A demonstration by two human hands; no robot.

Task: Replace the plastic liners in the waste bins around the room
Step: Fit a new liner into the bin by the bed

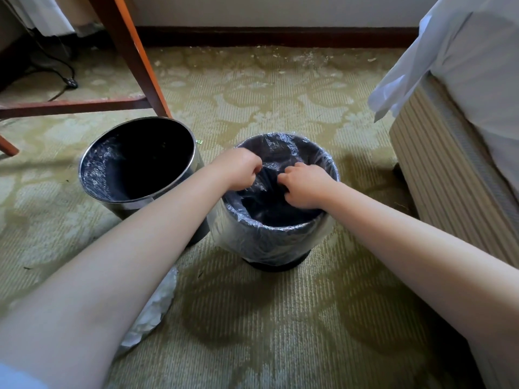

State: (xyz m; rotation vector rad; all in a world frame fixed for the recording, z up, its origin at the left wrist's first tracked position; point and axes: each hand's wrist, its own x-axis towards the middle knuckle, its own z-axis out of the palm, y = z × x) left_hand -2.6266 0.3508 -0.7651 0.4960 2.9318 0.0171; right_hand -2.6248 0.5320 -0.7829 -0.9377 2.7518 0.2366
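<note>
Nearest to me, on the left beside my forearm, a crumpled wad of white plastic (153,307) lies on the ribbed, pale green carpet (252,332). Just beyond it stands the near bin (278,266), a dark round tub on a black foot. The clear liner (266,245) is draped over its rim and hangs down its outer wall in wrinkled, glossy folds. Both my hands are inside its mouth. My left hand (238,169) has its fingers curled and pinches a gather of the film at the left side. My right hand (304,188) is bunched on the film just beside it, towards the right wall. The film looks very thin and slippery. If I pull the two pinches apart too hard it could tear, I think, or the far edge could be dragged off the rim and drop into the tub. The bin looks light enough to tip if I tug sideways. To the left and a little farther off stands the far bin (92,148), a cylinder with a bright metal rim, and something like film glints on its inner wall. Behind it rises a slanted varnished wooden leg (134,57). At the right is a bed base (438,164) in ribbed fabric with a white sheet (415,66) hanging over it. Farthest off, a dark skirting board (280,35) runs along the wall.
</note>
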